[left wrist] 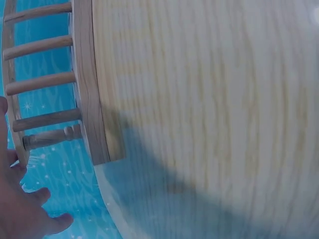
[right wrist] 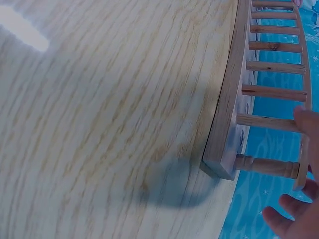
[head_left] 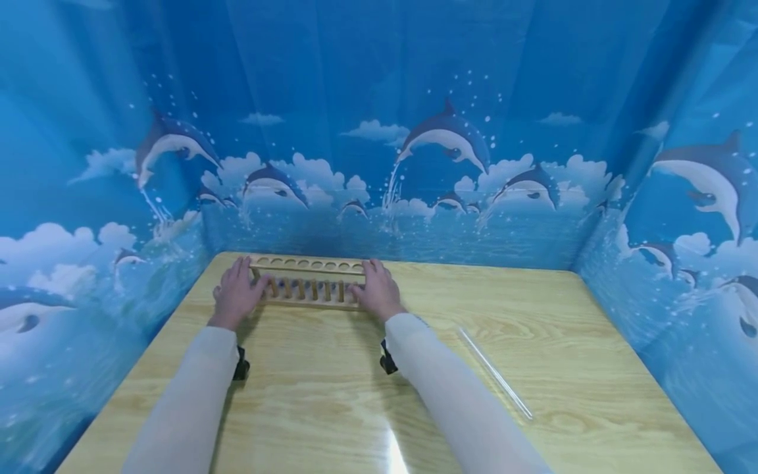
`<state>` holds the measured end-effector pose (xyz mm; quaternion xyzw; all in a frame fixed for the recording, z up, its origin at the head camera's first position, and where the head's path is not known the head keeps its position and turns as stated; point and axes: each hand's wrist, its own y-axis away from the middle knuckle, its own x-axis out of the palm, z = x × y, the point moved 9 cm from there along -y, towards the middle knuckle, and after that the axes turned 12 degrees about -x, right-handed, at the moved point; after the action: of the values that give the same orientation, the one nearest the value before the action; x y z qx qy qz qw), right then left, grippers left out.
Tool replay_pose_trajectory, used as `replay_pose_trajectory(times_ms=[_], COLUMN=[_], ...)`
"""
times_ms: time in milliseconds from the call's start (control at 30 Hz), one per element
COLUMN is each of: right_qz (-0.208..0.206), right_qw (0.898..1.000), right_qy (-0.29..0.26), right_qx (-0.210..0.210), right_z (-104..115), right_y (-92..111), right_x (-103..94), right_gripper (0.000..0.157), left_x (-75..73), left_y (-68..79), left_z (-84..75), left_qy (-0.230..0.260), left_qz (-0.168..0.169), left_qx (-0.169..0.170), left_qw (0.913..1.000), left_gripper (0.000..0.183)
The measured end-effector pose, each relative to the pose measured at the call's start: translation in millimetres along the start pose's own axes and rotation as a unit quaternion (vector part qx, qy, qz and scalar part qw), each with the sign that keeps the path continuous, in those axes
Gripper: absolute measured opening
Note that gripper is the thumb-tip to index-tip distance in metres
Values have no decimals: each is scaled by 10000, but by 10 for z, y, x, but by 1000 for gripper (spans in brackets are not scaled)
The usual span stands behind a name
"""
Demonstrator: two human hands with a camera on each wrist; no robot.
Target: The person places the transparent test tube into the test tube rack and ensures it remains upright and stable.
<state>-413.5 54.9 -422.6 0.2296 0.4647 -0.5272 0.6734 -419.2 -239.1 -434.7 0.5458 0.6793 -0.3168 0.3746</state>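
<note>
A wooden test-tube rack (head_left: 308,284) with a row of holes in its top rail and several pegs stands near the table's far edge. My left hand (head_left: 235,295) holds its left end, thumb on the front and fingers round the end. My right hand (head_left: 378,293) holds the right end the same way. In the left wrist view the rack (left wrist: 87,74) stands by the table's edge, with my left hand (left wrist: 20,209) at its top rail. In the right wrist view my right hand (right wrist: 299,199) has its thumb on the rack's (right wrist: 229,114) top rail.
A thin clear glass tube (head_left: 494,372) lies diagonally on the wooden table (head_left: 331,408), to the right of my right forearm. Blue dolphin-print curtains (head_left: 414,164) wall the table in at the back and on both sides.
</note>
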Motion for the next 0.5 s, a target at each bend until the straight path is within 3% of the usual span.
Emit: replay_pose_trajectory(times_ms=[267,500], right_qz=[-107,-468], right_qw=[9998,9986], right_qy=[181,254], right_qx=[23,-49], right_z=[9,-6], right_y=[-9,11], right_x=[-9,-31], right_gripper=[67,66], left_x=[24,14], left_y=[-49,-29], left_z=[6,-22], left_qy=[-199,-282], left_qz=[-11,-79], left_qx=[-60,-61], left_qw=[9998,9996], left_gripper=[68,62])
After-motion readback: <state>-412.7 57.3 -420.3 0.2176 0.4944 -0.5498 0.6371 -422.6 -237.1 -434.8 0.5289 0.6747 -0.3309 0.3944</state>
